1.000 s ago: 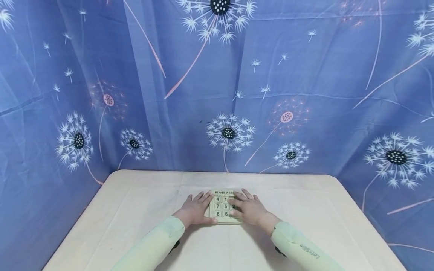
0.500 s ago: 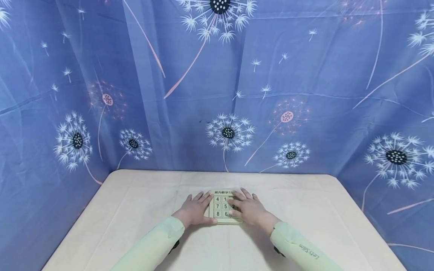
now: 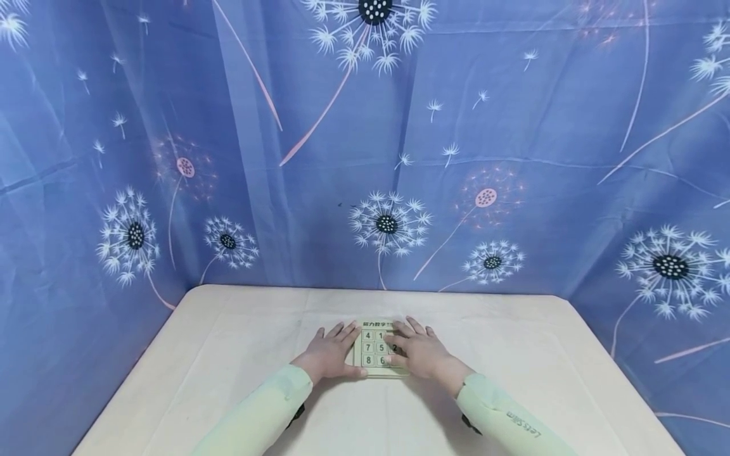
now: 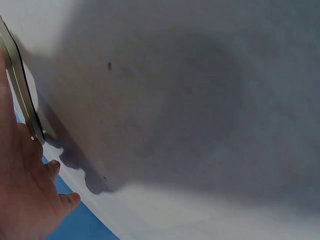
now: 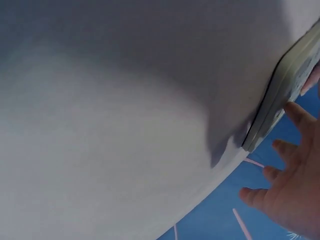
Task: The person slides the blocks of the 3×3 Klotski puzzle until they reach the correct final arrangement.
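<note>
A pale green number slide puzzle lies flat on the table, its tiles showing 4, 1, 7, 5, 8, 6 and 2. Dark lettering runs along its far edge. My left hand rests along its left side, fingers spread and the thumb at the near left corner. From the right, my right hand reaches over the board with outstretched fingers, hiding the tiles in the right column. In the left wrist view, the puzzle's side shows beside the left hand. The right wrist view has a fingertip of the right hand at the puzzle.
The table has a cream cover and rounded far corners. A blue curtain with a dandelion print hangs behind it and along both sides. Pale green sleeves cover both forearms, which cast shadows on the cover.
The head view has shifted very slightly, so everything sits a little further right. Both hands and the puzzle keep their places relative to each other.
</note>
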`<act>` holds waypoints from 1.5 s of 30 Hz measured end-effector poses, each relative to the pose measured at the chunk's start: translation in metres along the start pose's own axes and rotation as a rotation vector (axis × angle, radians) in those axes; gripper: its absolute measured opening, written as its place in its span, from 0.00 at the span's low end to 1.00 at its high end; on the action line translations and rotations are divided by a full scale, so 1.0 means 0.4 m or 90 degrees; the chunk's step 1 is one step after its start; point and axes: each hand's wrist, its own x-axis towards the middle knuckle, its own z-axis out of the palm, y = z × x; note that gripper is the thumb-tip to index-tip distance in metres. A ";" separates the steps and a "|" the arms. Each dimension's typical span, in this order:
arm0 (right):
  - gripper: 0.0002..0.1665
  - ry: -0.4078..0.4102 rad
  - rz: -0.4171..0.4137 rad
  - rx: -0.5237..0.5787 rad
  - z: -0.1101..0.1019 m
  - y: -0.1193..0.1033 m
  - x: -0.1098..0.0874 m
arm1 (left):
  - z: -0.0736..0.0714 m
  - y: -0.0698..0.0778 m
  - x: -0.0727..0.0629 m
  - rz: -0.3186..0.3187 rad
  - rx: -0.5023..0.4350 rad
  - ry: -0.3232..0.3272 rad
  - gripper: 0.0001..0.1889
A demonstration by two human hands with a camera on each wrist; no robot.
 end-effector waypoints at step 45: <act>0.39 0.050 0.053 0.024 0.016 -0.033 -0.101 | 0.000 0.005 0.002 0.002 0.007 0.006 0.52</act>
